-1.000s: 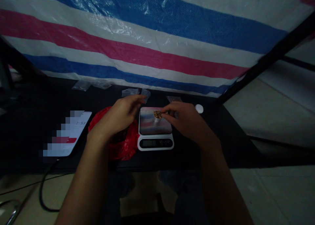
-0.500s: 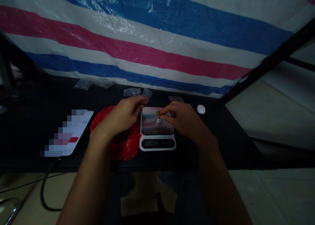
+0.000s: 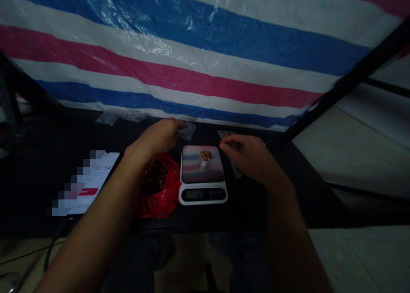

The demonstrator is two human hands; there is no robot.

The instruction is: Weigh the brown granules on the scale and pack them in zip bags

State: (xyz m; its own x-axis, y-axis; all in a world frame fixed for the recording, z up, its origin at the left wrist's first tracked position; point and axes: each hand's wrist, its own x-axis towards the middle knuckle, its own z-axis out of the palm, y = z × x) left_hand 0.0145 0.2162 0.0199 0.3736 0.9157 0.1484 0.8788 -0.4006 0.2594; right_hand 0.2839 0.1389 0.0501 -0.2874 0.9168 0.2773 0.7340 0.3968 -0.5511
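Note:
A small white kitchen scale stands on the dark table. On its plate sits a small white cup heaped with brown bits. My left hand reaches to the back, fingers pinched on a small clear plastic bag behind the scale. My right hand hovers just right of the scale with fingers pinched together; a thin clear piece seems to hang below it, and I cannot make it out. A red plastic bag holding brown pieces lies left of the scale, under my left forearm.
A phone with a lit screen lies at the left, a cable running off the table's front edge. More clear bags lie along the back by a blue, red and white striped tarp. Pale floor shows at the right.
My right hand has left the cup on the scale and drawn back to the right. My left hand has moved from the scale's corner to the clear bag behind it.

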